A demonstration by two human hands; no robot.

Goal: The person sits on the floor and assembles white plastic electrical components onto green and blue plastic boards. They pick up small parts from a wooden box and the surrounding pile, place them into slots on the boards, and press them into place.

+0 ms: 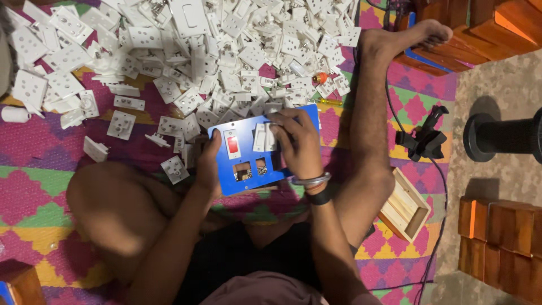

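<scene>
Head cam: left hand point(208, 164) grips the blue switch plate point(248, 169) by its edge over the lap, right hand point(296, 141) fingers pinched on a white switch point(265, 137) seated in it, sockets pile point(214, 51) just beyond.

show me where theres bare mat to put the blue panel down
Bare mat lies left of the bent knee, below the loose sockets. Another bare strip sits between the right leg and the black clamp. Above the blue panel, the pile of white sockets is crowded.
</scene>
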